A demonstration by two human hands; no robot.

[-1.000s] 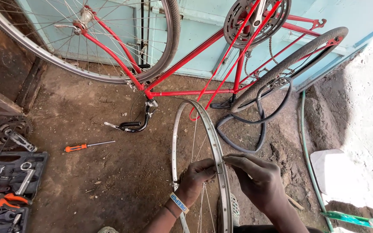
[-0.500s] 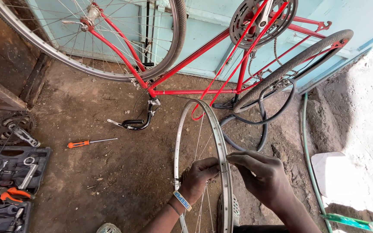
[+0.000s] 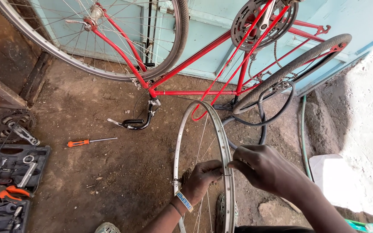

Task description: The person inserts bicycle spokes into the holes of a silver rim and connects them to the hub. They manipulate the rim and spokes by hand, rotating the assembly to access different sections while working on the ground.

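A bare silver bicycle rim [image 3: 182, 133] with thin spokes stands upright in front of me on the dirt floor. My left hand [image 3: 201, 179] reaches through the spokes from inside the wheel, its fingers closed at the right side of the rim. My right hand [image 3: 266, 168] comes from the right and pinches a small metal piece, a spoke end or nipple [image 3: 226, 174], against that same spot on the rim. The fingertips of both hands almost meet there. A wristband sits on my left wrist.
An upside-down red bicycle [image 3: 203, 69] leans by the pale blue wall, with a loose black tyre [image 3: 277, 112] behind the rim. An orange-handled screwdriver [image 3: 89, 141], a chainring with crank [image 3: 9, 127] and an open black tool case [image 3: 5, 172] lie to the left. A green hose [image 3: 304, 129] runs at right.
The view has drifted slightly, so the scene sits a little lower and further right. Both hands stay at the same spot on the rim's right side.
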